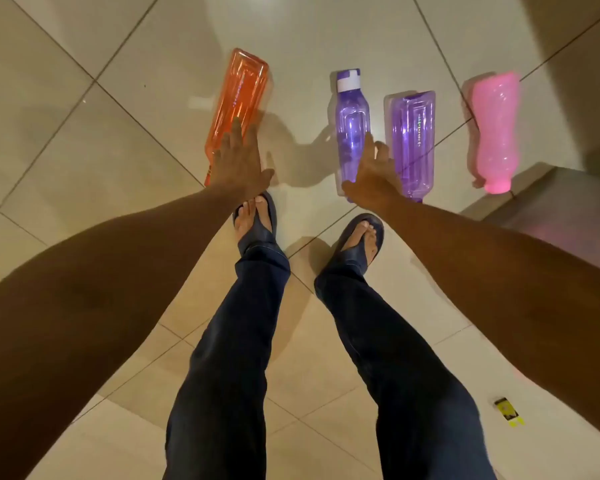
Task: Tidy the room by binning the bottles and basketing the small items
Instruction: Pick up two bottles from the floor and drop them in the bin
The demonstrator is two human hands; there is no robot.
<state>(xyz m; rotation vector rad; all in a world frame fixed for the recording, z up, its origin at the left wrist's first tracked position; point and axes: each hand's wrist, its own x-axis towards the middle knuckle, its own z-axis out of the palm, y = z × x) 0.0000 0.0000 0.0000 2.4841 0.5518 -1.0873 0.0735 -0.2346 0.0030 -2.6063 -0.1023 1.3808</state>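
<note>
Both hands open, nothing gripped: my left hand (238,161) over the orange bottle (238,98), my right hand (373,174) over the capped purple bottle (350,129). Both bottles lie flat on the tile floor (84,168), long axes pointing away from me, just beyond my feet.

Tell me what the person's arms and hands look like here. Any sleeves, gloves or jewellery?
Both arms are bare up to the frame's edge: no sleeves show. The left hand and the right hand are bare too, with no gloves, rings, watch or bracelets visible. Lower down, the person wears dark blue jeans and dark flip-flop sandals.
</note>
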